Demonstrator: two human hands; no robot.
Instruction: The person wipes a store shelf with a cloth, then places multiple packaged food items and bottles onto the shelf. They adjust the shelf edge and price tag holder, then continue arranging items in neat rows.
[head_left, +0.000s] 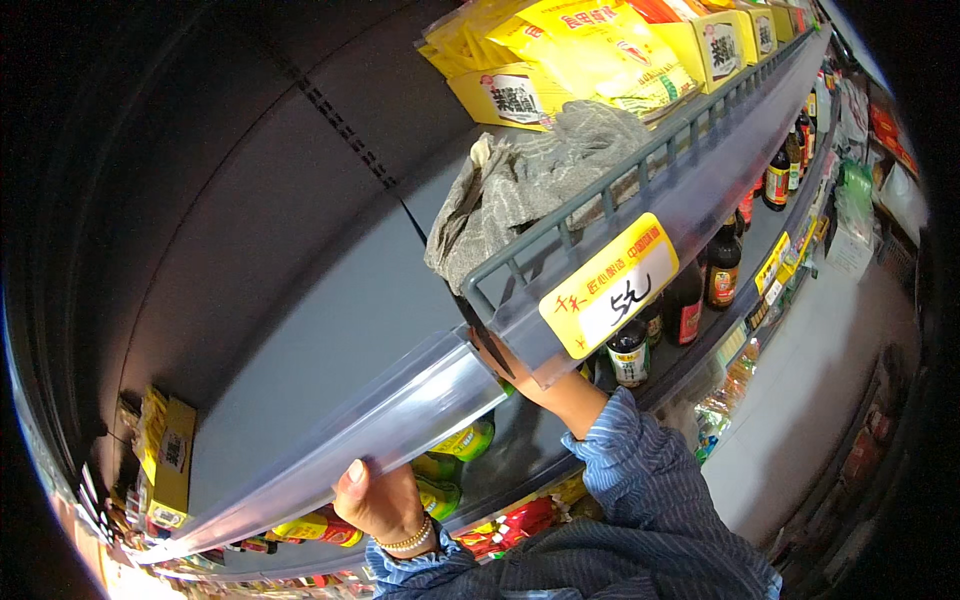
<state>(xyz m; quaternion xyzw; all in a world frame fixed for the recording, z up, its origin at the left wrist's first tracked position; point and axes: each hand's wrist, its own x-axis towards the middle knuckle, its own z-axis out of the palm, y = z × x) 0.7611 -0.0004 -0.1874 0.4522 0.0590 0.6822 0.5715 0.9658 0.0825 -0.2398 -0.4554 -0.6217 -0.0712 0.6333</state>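
Note:
My left hand, with a beaded bracelet at the wrist, grips the clear plastic label strip along the front edge of a grey metal shelf, thumb on its face. My right hand is at the strip's near end, reaching behind the shelf edge; its fingers are hidden by the shelf and strips. Above it, a crumpled grey cloth lies on the shelf against a grey wire guard. A yellow and white price tag with handwriting is on the adjoining strip.
Yellow boxes with packets stand at the upper shelf's far side, and a yellow box at its left end. Dark sauce bottles and green-capped bottles fill the shelf below. Red packets lie lower. An aisle floor shows at right.

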